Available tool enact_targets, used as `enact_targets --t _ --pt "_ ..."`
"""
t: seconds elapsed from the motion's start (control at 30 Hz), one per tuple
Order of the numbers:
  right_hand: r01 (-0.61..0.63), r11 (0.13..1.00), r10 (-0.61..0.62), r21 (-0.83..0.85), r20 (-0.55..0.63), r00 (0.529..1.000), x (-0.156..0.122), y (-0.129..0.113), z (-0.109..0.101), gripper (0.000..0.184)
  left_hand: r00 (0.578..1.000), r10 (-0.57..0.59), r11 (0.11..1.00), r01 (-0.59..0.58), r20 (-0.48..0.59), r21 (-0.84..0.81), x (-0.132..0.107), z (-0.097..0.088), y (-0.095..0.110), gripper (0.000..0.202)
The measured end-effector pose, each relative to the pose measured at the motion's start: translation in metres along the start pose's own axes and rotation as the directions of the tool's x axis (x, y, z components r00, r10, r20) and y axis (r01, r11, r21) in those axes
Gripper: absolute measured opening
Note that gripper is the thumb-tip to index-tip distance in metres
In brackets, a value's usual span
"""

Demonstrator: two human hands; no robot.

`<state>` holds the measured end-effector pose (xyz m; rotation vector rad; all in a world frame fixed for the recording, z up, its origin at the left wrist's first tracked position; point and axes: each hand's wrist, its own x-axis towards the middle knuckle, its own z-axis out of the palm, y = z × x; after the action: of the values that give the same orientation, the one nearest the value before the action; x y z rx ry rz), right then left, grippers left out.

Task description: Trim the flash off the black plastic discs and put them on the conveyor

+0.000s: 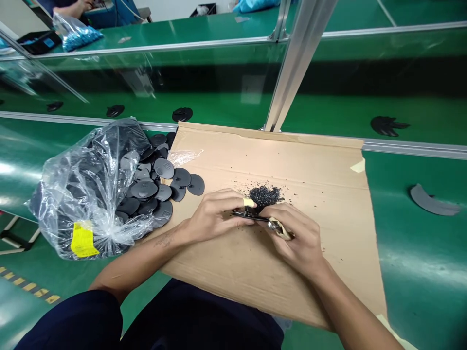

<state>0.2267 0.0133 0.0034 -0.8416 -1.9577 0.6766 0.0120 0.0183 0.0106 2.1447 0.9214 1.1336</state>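
My left hand [215, 214] is closed on a black oval plastic piece [242, 214], pinched edge-on between thumb and fingers; pale yellow tape wraps a fingertip. My right hand [297, 233] is wrapped round cutting pliers [273, 225], whose metal joint and beige-wrapped handle show. The pliers' jaws are mostly hidden by the fingers and meet the piece's right side. Just beyond both hands lies a heap of small black trimmings [265, 195] on a cardboard sheet [255, 272]. More black oval pieces [164, 168] are piled to the left, spilling from a clear plastic bag [83, 189].
A metal post [297, 63] and clear panels stand behind the cardboard. Beyond them, black pieces [182, 114] lie spaced along a green surface. A curved grey piece [434, 200] sits at right. Top left, another person's arm [75, 8] shows near a bag of blue parts [75, 36].
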Motion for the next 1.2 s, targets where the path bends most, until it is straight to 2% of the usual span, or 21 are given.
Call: enact_targets --t 0.17,0.37,0.57,0.63,0.8,0.97,1.1,1.2 --pt "0.045 0.999 -0.044 0.024 -0.017 0.999 -0.0012 0.0001 0.0017 0.02 0.997 0.045 0.997 -0.05 -0.065 -0.065 0.0001 0.0034 0.0009 0.027" --pt "0.027 0.999 -0.027 0.037 -0.003 1.0 -0.0009 0.001 0.0003 0.022 0.989 0.128 0.992 -0.127 -0.081 0.018 -0.0027 0.0049 0.0011 0.03" --pt "0.032 0.998 -0.033 0.056 0.002 0.999 -0.0011 -0.0008 -0.0002 0.022 0.975 0.15 0.988 -0.141 -0.167 0.067 -0.0056 0.0078 0.0066 0.028" --pt "0.029 0.998 -0.029 0.061 -0.001 1.0 -0.0015 -0.0005 0.0 0.023 0.976 0.145 0.989 -0.135 -0.163 0.068 -0.0049 0.0072 0.0078 0.029" --pt "0.059 0.997 -0.059 0.054 0.007 0.998 -0.0017 0.0022 0.0003 0.024 0.988 0.137 0.99 -0.135 -0.071 0.037 -0.0026 0.005 0.0071 0.027" --pt "0.059 0.995 -0.061 0.085 0.018 0.998 -0.0015 0.0018 0.0001 0.028 0.981 0.138 0.988 -0.125 -0.137 0.094 -0.0069 0.0064 0.0078 0.028" --pt "0.074 0.993 -0.076 0.088 0.017 0.997 -0.0031 0.0009 0.0003 0.028 0.988 0.127 0.991 -0.121 -0.092 0.063 -0.006 0.0061 0.0072 0.023" --pt "0.051 0.995 -0.05 0.085 -0.012 0.999 -0.0042 0.0006 0.0009 0.026 0.989 0.107 0.994 -0.105 -0.099 0.023 -0.0035 0.0068 0.006 0.025"
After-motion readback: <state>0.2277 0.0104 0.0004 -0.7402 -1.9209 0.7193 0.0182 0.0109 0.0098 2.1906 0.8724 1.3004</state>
